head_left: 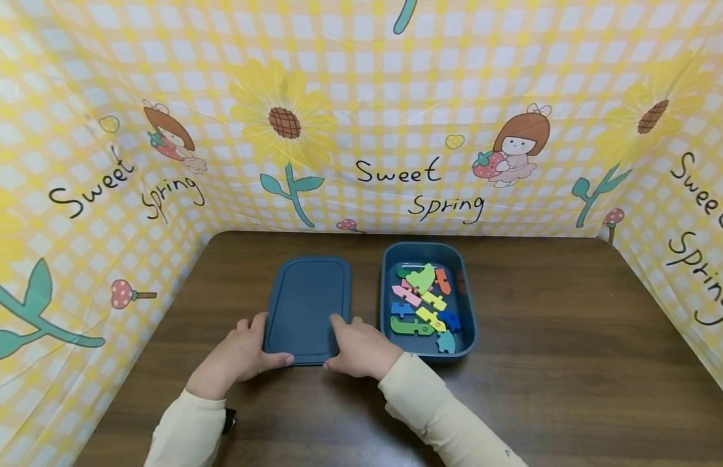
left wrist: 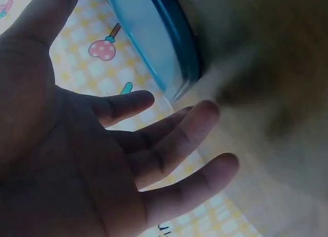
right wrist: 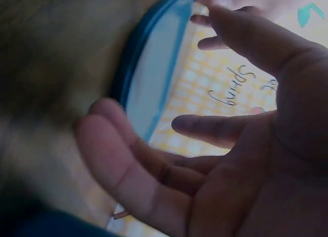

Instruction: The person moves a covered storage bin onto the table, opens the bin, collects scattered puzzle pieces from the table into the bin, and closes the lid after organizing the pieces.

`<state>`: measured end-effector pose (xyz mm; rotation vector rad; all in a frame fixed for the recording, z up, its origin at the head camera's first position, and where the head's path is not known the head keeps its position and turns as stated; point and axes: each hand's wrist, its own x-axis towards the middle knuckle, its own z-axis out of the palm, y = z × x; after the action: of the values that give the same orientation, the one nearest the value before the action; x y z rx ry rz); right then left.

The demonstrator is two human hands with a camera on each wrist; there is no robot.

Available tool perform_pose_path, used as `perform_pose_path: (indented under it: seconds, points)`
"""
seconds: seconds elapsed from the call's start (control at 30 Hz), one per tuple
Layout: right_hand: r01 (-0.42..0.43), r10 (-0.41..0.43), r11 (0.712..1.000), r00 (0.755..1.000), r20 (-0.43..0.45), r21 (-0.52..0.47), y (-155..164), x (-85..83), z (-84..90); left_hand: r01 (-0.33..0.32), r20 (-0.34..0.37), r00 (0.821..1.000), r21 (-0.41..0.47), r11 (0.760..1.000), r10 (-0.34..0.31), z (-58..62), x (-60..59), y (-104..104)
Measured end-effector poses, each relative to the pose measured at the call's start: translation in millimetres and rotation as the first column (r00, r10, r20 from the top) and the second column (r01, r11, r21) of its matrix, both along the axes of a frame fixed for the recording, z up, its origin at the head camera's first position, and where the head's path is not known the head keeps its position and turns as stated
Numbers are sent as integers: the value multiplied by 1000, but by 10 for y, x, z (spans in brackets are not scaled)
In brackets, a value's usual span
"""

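Note:
A dark blue rectangular lid [head_left: 309, 305] lies flat on the table. My left hand [head_left: 235, 353] is at its left edge, the thumb by the near left corner. On the opposite side, my right hand [head_left: 361, 347] has its fingers at the lid's right edge and the thumb by the near right corner. In the left wrist view, the fingers of the left hand [left wrist: 102, 155] are spread and relaxed beside the lid [left wrist: 154, 37]. The right wrist view has the right hand [right wrist: 220, 180] with loosely bent fingers near the lid [right wrist: 154, 78].
Right of the lid stands a matching blue box [head_left: 471, 311], close to the right hand. Inside it lie several colourful flat puzzle pieces, among them a light green one [head_left: 421, 279]. A yellow checked cloth [head_left: 373, 130] surrounds the brown wooden table [head_left: 548, 363] at the back and sides.

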<state>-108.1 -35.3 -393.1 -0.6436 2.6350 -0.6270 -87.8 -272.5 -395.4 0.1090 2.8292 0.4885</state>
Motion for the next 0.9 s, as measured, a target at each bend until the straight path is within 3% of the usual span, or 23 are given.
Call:
perform_pose_path:
  seconds: [0.2,0.5,0.7,0.9]
  points:
    - [43,-45,998,998,46,37,-141,-55,-55,-8,27,1000,33,999,7,-37,9,39]
    - [94,-91,994,994,51,-48,-239,-137,-112,-41,31,999,117,992,37,-72,-16,55]
    - [173,-165,971,984,61,-165,-203,-157,-119,-138,99,988,222,965,118,-27,2,1]
    - [228,-211,941,973,92,-251,-206,-172,-89,-151,130,985,315,937,115,-23,-5,12]
